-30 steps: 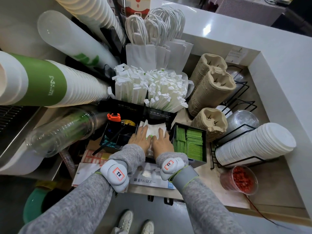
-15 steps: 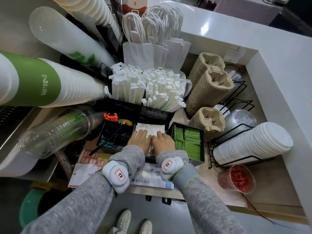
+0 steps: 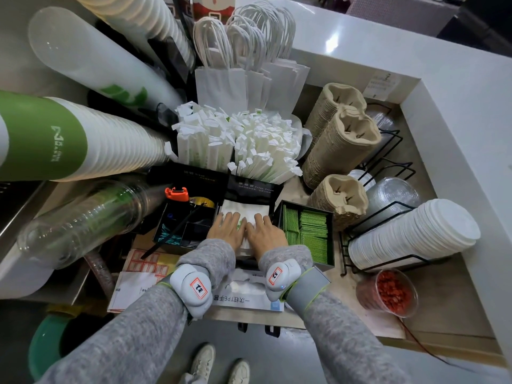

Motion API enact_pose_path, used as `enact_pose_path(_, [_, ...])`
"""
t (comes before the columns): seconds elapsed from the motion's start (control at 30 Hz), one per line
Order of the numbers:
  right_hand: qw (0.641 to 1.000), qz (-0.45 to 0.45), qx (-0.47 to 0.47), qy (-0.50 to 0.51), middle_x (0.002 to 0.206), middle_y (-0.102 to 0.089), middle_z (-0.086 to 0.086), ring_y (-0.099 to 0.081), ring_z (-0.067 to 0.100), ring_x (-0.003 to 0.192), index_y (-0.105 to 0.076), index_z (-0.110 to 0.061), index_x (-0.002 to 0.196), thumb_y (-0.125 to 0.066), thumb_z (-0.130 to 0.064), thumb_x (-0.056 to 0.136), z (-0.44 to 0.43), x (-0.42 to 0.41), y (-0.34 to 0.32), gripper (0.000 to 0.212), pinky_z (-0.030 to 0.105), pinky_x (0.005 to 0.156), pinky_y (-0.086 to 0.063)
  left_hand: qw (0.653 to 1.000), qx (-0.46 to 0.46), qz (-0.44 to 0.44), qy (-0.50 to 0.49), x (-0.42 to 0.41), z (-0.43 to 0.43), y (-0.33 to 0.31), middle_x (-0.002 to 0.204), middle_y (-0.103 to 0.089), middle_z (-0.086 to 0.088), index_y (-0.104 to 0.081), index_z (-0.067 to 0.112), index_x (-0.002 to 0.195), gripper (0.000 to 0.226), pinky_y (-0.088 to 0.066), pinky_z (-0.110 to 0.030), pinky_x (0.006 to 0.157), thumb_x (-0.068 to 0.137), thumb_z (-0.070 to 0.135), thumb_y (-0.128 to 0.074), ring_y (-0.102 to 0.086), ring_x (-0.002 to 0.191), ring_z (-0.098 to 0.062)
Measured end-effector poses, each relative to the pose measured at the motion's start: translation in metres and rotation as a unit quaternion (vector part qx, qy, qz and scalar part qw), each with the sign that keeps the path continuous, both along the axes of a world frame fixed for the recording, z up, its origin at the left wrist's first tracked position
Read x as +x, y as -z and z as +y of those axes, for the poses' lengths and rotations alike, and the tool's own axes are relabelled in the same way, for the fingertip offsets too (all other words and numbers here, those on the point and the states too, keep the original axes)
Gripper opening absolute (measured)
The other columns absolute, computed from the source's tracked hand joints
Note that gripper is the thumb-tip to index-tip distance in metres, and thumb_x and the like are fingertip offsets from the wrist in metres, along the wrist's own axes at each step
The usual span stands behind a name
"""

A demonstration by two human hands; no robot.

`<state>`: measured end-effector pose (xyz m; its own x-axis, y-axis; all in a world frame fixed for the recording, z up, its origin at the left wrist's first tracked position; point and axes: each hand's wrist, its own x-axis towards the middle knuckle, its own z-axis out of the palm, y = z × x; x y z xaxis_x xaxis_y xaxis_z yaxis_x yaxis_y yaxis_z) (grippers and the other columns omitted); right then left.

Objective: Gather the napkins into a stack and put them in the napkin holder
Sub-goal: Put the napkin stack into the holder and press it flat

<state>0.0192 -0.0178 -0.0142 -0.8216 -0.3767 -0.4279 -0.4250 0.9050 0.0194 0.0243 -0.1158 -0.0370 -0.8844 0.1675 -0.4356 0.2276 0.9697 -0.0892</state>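
Your left hand (image 3: 227, 230) and right hand (image 3: 265, 234) lie flat, palms down, fingers extended and close together, gripping nothing, pressing the stack of white paper napkins (image 3: 246, 212). The stack lies flat in the black napkin holder (image 3: 253, 189), its long axis running away from you toward the black box of white paper-wrapped straws (image 3: 238, 142). Left of it, a black divided organiser tray (image 3: 185, 231) holds an orange clip, tape and a black stick. Right of it, a black box (image 3: 306, 234) holds green sachets standing on edge in rows. A clear plastic cup (image 3: 388, 293) holds red pieces.
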Motion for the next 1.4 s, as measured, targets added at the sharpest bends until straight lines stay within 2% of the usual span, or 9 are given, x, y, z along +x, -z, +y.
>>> enact_pose_path(0.4, [1.000, -0.003, 0.028, -0.007, 0.139, -0.037, 0.018, -0.036, 0.032, 0.130, -0.029, 0.001, 0.140, -0.031, -0.003, 0.098, -0.003, -0.001, 0.011, 0.042, 0.036, 0.086, -0.048, 1.000, 0.001, 0.006, -0.002, -0.001, 0.001, 0.007, 0.147, -0.025, -0.014, -0.012, 0.008, 0.149, 0.069, -0.020, -0.039, 0.114, 0.090, 0.015, -0.047, -0.027, 0.136, -0.029])
enact_pose_path(0.6, [0.999, -0.009, 0.043, -0.025, 0.138, -0.037, 0.020, -0.038, 0.034, 0.129, -0.028, 0.003, 0.141, -0.031, -0.001, 0.098, -0.003, -0.002, 0.014, 0.043, 0.037, 0.089, -0.048, 1.000, -0.016, 0.006, -0.012, 0.001, 0.002, 0.013, 0.153, -0.017, -0.015, -0.010, 0.009, 0.150, 0.060, -0.018, -0.039, 0.116, 0.096, 0.018, -0.037, -0.023, 0.140, -0.028])
enact_pose_path(0.77, [0.995, -0.012, 0.087, -0.055, 0.137, -0.042, 0.017, -0.045, 0.031, 0.126, -0.045, 0.001, 0.132, -0.037, -0.003, 0.096, 0.002, -0.007, 0.003, 0.037, 0.036, 0.094, -0.045, 0.998, -0.053, -0.021, 0.003, -0.001, 0.002, 0.008, 0.158, -0.004, -0.018, -0.003, 0.011, 0.151, 0.071, -0.013, -0.039, 0.119, 0.094, 0.022, -0.044, -0.015, 0.145, -0.029])
enact_pose_path(0.83, [0.992, 0.004, 0.107, -0.065, 0.137, -0.044, 0.016, -0.045, 0.030, 0.128, -0.047, -0.003, 0.132, -0.038, -0.007, 0.096, 0.005, -0.013, 0.001, 0.037, 0.037, 0.103, -0.038, 0.998, -0.059, -0.024, -0.001, -0.001, 0.002, 0.006, 0.157, -0.002, -0.018, -0.002, 0.012, 0.151, 0.074, -0.013, -0.039, 0.119, 0.093, 0.022, -0.047, -0.014, 0.144, -0.029])
enact_pose_path(0.97, [0.986, 0.007, 0.144, -0.085, 0.141, -0.043, 0.019, -0.038, 0.030, 0.135, -0.041, -0.002, 0.136, -0.037, -0.018, 0.097, 0.007, -0.016, 0.002, 0.042, 0.043, 0.120, -0.006, 0.998, -0.056, -0.025, -0.001, -0.002, 0.001, 0.003, 0.158, -0.002, -0.018, -0.001, 0.012, 0.151, 0.073, -0.013, -0.039, 0.118, 0.093, 0.022, -0.045, -0.014, 0.144, -0.030])
enact_pose_path(1.13, [0.981, -0.012, 0.163, -0.106, 0.151, -0.028, 0.027, -0.023, 0.031, 0.144, -0.028, 0.000, 0.144, -0.038, -0.036, 0.097, 0.006, -0.014, 0.005, 0.060, 0.044, 0.121, 0.001, 0.998, -0.047, -0.046, 0.000, -0.002, 0.000, 0.000, 0.158, 0.001, -0.018, 0.002, 0.012, 0.152, 0.083, -0.013, -0.040, 0.118, 0.091, 0.034, -0.050, -0.013, 0.144, -0.031])
enact_pose_path(1.23, [0.988, -0.036, 0.125, -0.079, 0.153, -0.025, 0.025, -0.020, 0.030, 0.146, -0.027, -0.003, 0.146, -0.034, -0.050, 0.095, 0.007, -0.014, 0.004, 0.069, 0.041, 0.122, -0.003, 0.998, -0.035, -0.052, 0.004, -0.002, 0.001, -0.002, 0.159, 0.001, -0.017, 0.001, 0.012, 0.152, 0.084, -0.012, -0.041, 0.119, 0.091, 0.046, -0.046, -0.011, 0.145, -0.031])
enact_pose_path(1.33, [0.998, -0.007, 0.044, -0.050, 0.142, -0.040, 0.019, -0.035, 0.030, 0.136, -0.041, -0.003, 0.136, -0.035, -0.035, 0.098, 0.007, -0.016, 0.004, 0.050, 0.038, 0.118, -0.015, 0.999, -0.023, -0.039, 0.009, -0.003, 0.002, -0.001, 0.159, -0.003, -0.016, -0.005, 0.011, 0.151, 0.074, -0.013, -0.039, 0.119, 0.093, 0.033, -0.046, -0.013, 0.145, -0.029])
enact_pose_path(1.4, [0.999, 0.015, 0.020, -0.043, 0.143, -0.039, 0.020, -0.034, 0.032, 0.136, -0.043, -0.001, 0.133, -0.037, -0.029, 0.098, 0.006, -0.018, 0.007, 0.045, 0.038, 0.117, -0.017, 0.999, 0.001, -0.040, 0.012, -0.005, 0.002, -0.001, 0.158, -0.008, -0.015, -0.011, 0.010, 0.150, 0.071, -0.013, -0.038, 0.119, 0.093, 0.031, -0.046, -0.014, 0.145, -0.029])
